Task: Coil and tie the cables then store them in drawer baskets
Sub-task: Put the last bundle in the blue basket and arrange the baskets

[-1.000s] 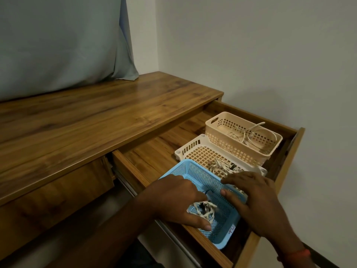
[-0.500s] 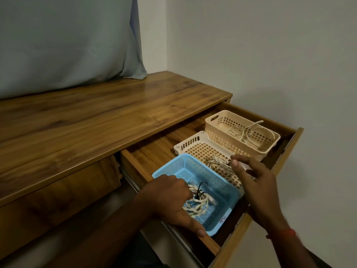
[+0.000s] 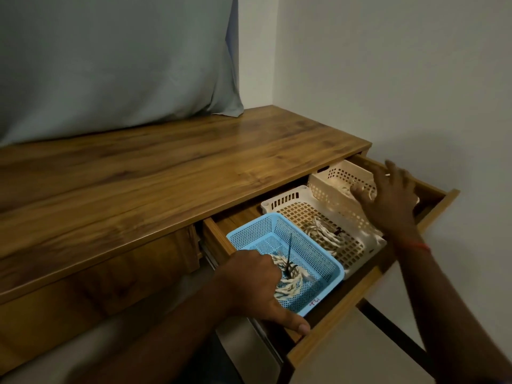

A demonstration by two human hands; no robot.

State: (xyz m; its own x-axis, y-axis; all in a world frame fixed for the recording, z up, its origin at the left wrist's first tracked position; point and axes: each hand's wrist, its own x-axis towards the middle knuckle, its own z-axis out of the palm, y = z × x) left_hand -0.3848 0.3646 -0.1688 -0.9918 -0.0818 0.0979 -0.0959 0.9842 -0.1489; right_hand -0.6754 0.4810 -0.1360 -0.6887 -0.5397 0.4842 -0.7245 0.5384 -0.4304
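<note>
The open drawer [image 3: 332,325] holds three baskets in a row. Nearest is a blue basket [image 3: 257,234] with a coiled pale braided cable [image 3: 291,281] tied by a black tie. My left hand [image 3: 249,289] rests on the blue basket's near side, thumb on the drawer's edge, fingers by the coil. The white basket [image 3: 288,209] in the middle holds another coiled braided cable [image 3: 324,234]. At the far end stands a cream basket [image 3: 332,184]. My right hand [image 3: 388,200] hovers over it with fingers spread, covering what lies inside.
The wooden desk top [image 3: 166,176] stretches to the left under a grey-blue cloth [image 3: 110,65] hanging at the back. A plain wall [image 3: 401,79] runs close along the right of the drawer. A dark desk leg [image 3: 393,331] slants below the drawer front.
My right hand has lifted off the blue basket and travelled past the white basket to above the cream one. My left hand stays at the blue basket with the coil.
</note>
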